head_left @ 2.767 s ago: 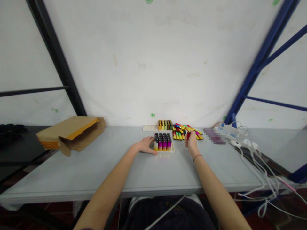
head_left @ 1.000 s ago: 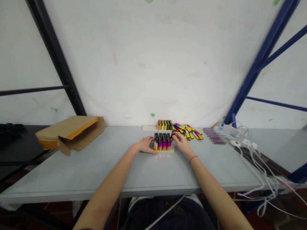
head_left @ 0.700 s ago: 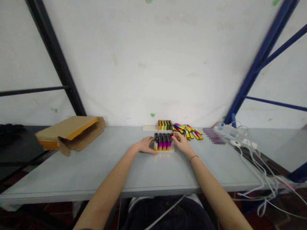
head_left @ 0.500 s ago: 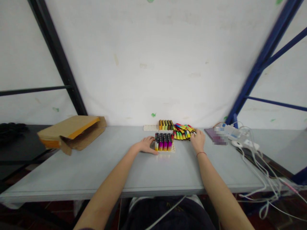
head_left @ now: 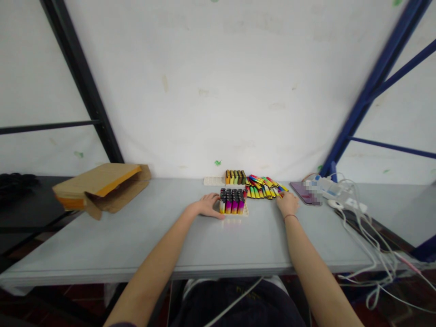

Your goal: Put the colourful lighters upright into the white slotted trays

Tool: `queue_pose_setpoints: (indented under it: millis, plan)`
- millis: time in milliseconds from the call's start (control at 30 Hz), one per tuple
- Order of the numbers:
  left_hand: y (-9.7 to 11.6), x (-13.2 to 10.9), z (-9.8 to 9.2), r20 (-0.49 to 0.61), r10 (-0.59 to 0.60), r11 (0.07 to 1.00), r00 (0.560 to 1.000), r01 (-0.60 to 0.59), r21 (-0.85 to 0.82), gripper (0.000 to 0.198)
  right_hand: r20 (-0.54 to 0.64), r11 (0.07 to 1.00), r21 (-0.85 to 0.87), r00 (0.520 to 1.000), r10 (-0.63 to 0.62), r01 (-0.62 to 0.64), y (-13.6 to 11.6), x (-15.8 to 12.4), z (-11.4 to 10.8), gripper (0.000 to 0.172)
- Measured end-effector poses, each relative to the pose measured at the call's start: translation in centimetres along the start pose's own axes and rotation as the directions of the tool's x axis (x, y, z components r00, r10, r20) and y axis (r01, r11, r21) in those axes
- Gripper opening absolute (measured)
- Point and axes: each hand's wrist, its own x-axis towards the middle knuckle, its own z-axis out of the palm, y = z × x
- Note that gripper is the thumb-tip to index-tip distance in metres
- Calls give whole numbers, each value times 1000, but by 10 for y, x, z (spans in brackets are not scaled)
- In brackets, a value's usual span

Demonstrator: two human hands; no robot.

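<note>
Black-topped lighters [head_left: 234, 207] with purple and orange bodies stand upright in rows on a cream tray [head_left: 245, 211]. My left hand [head_left: 210, 206] rests at the left side of this block, thumb and fingers spread apart around its corner. Behind it, orange to dark lighters [head_left: 235, 177] stand in a white rack [head_left: 214, 181] whose left part holds nothing. To the right lies a loose pile of colourful lighters [head_left: 260, 188]. My right hand [head_left: 288, 203] is closed at the right end of the pile, its fingertips at a lighter; whether it grips one is hidden.
An open cardboard box [head_left: 102, 187] lies on the left of the grey table [head_left: 136, 245]. At the right are a phone-like flat object [head_left: 303, 192], a power strip [head_left: 354, 204] and tangled white cables [head_left: 378, 247]. A black frame stands left, a blue one right.
My right hand has moved a little right and toward me, uncovering more lighters at the right end of the pile. My left hand has stayed at the upright block.
</note>
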Motion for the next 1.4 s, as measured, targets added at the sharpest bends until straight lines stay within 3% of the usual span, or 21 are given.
queue_pose_setpoints:
  millis: [200,533,733,900,1300,1400]
  plan:
    - [-1,1,1,12,-7,1000,1000,7,1,110,65,998,-47,997,-48,51,5,10,4,36]
    - [-2,1,1,5,-1,1000,1000,1,6,111,169,979,-203,985,26,9,2,5,-5,35]
    - [-2,1,1,14,3,1000,1000,-3,16,111,119,977,-173,982,145,-123,-5,-4,-9,38]
    - [-2,2,1,4,5,1000,1000,-5,13,109,53,974,-170,986,159,-148,-5,-7,-7,39]
    - [-2,1,1,6,4,1000,1000,-4,8,111,98,981,-125,982,159,-146,10,-3,-11,37]
    - [-4,3,3,3,13,1000,1000,-14,3,112,86,996,-50,993,79,-75,11,-3,-14,38]
